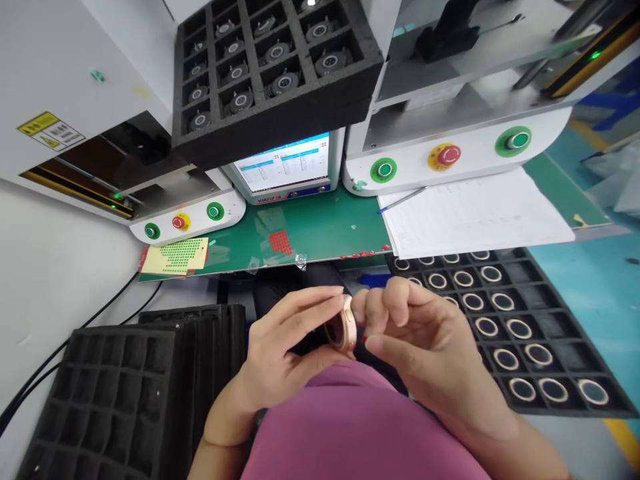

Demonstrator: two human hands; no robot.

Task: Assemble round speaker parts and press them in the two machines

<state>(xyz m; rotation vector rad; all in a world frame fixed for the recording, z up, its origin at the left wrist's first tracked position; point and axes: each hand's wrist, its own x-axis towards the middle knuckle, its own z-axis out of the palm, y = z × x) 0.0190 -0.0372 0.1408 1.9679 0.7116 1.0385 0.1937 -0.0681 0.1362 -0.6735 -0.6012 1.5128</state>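
My left hand [287, 343] grips a round rose-gold watch case [346, 325] by its edges, between the fingers above and the thumb below. The case stands on its side in front of my body, its dark face turned to the left. Close by on the right, my right hand [425, 340] is closed with its fingers curled. A small red piece [365, 339] shows at the tip of my right thumb; its exact kind is too small to make out. The right fingertips are beside the case, and whether they touch it I cannot tell.
A black foam tray [560, 300] of watch cases lies at the right. Another foam tray [280, 127] with dark round parts sits above the screen [290, 163]. Red stickers [281, 243], green-dotted sheets [175, 257], papers [475, 213] and a pen [403, 199] lie on the green bench. Stacked trays [100, 393] stand left.
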